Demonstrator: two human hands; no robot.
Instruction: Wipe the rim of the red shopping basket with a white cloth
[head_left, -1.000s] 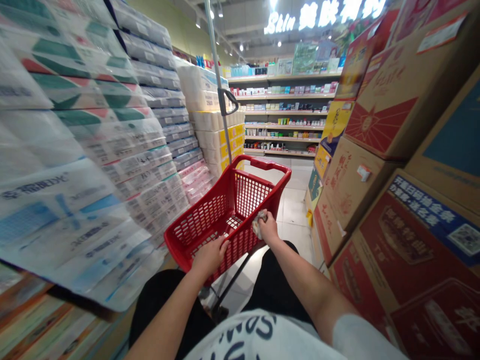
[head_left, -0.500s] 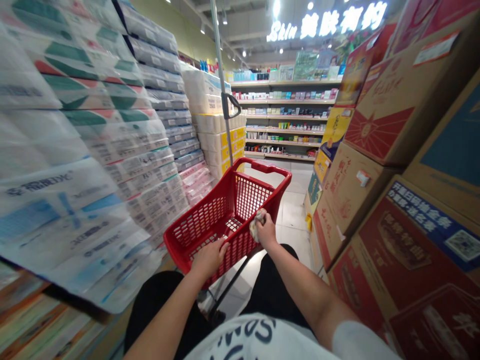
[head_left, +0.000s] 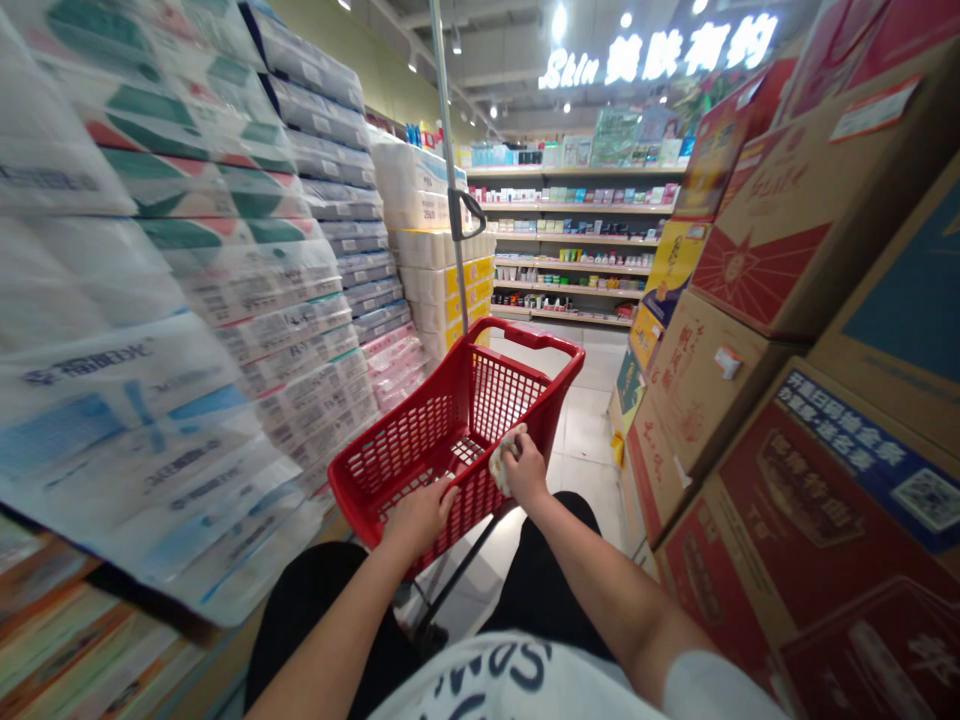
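A red plastic shopping cart [head_left: 517, 385] with a perforated basket stands before me, its handle end pointing away. My left hand [head_left: 421, 515] is closed over the near rim of the basket, fingers curled to the inside. Farther along that same rim, my right hand [head_left: 525, 468] pinches a crumpled whitish cloth [head_left: 501, 468] with pale yellowish patches and presses it against the side of the basket. Only a few perforations and the basket's floor show inside; no goods are visible there. Part of the cart's dark frame shows below, between my knees.
Packs of tissue paper [head_left: 247, 270] are stacked high at the left. Cardboard cartons [head_left: 750, 230] rise close on the right. A metal pole with a black handle [head_left: 466, 215] stands behind the cart. Shelves of small boxed goods [head_left: 570, 235] line the back, beyond a tiled floor.
My right hand has slid the cloth a little along the rim, toward my left hand and slightly nearer to me. My left hand stays on the rim. The view has shifted slightly.
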